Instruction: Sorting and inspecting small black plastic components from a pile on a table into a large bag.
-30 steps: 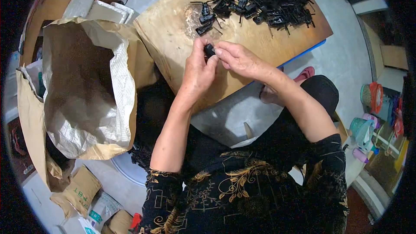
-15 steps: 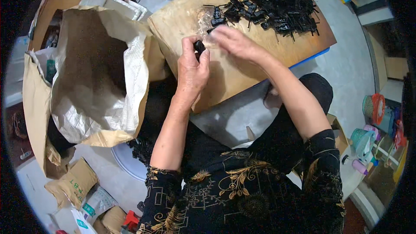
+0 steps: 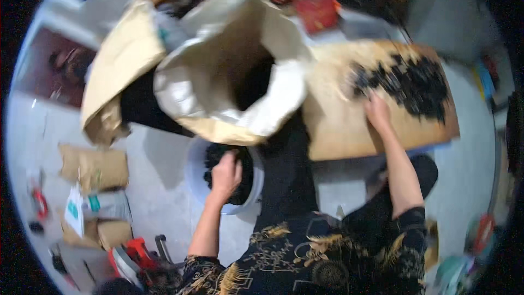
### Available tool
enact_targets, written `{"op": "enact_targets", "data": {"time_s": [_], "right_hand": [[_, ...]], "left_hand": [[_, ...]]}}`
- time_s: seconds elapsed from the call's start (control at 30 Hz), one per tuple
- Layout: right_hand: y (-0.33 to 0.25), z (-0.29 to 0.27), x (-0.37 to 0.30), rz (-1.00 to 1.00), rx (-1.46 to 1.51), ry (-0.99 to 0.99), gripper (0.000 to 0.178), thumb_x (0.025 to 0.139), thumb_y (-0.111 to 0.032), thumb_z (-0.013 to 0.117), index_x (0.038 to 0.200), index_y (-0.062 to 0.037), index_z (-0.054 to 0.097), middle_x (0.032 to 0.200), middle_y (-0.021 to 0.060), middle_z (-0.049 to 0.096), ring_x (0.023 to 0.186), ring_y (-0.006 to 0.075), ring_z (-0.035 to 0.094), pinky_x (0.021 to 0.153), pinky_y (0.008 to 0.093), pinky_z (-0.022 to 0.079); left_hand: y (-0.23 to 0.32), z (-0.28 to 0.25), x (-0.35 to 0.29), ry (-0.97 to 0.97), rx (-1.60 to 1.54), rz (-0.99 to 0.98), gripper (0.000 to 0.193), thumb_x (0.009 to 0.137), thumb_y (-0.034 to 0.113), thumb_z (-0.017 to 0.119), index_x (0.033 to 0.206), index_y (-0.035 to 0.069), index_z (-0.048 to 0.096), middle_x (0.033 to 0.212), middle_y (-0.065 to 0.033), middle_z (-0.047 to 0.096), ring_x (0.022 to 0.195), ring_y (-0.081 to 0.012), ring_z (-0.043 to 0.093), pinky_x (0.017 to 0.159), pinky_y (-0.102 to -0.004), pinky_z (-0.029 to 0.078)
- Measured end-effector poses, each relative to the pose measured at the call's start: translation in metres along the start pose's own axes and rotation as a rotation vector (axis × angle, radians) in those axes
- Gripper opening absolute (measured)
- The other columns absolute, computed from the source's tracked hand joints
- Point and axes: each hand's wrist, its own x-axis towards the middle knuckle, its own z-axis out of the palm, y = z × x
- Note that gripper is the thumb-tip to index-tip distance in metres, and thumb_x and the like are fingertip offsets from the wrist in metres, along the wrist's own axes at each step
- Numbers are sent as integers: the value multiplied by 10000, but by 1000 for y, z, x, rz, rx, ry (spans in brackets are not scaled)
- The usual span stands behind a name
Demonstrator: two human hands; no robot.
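My left hand (image 3: 225, 177) is over a round whitish tub (image 3: 195, 179) on the floor, its fingers blurred by motion. Dark pieces (image 3: 245, 180) fill much of the tub, and whether the hand grips any of them does not show. Far to the right, my right hand (image 3: 377, 110) rests at the near-left edge of a heap of small black plastic parts (image 3: 420, 84). The heap lies on a wooden board (image 3: 341, 136). Blur hides the right fingertips and anything between them.
A large open paper sack with white lining (image 3: 286, 90) stands between the tub and the board. Packed bags (image 3: 101, 169) lie on the floor at left, with a red and grey object (image 3: 134, 259) below them. A red bag (image 3: 314, 3) is behind the board.
The view has swung left. My left hand has gone from the board, where it held a black part, down to the tub. My right hand stays by the heap's near-left edge.
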Motion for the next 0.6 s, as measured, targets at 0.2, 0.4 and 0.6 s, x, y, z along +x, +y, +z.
{"op": "enact_targets", "data": {"time_s": [0.2, 0.4, 0.6], "right_hand": [[60, 13, -4, -152, 277, 64, 143, 797, -124, 519, 884, -11, 535, 631, 96, 521, 558, 211, 520, 509, 322, 416], [2, -18, -11, 281, 877, -261, 51, 824, -123, 498, 791, -99, 467, 587, 4, 458, 384, 65, 391, 332, 206, 288], [-74, -85, -44, 297, 935, -417, 84, 829, -158, 526, 832, -82, 492, 659, 31, 545, 391, 67, 422, 333, 193, 306]], "left_hand": [[-38, 31, -15, 1, 112, -7, 251, 757, 89, 524, 1004, 48, 499, 821, -157, 556, 751, -318, 571, 641, -413, 458], [9, 2, -9, 355, -125, 235, 259, 673, -8, 558, 930, 16, 538, 814, -152, 548, 744, -325, 548, 649, -389, 458], [138, 30, 36, 143, -619, 518, 525, 704, 17, 546, 1205, 55, 394, 1024, -188, 477, 799, -374, 550, 630, -413, 465]]}}
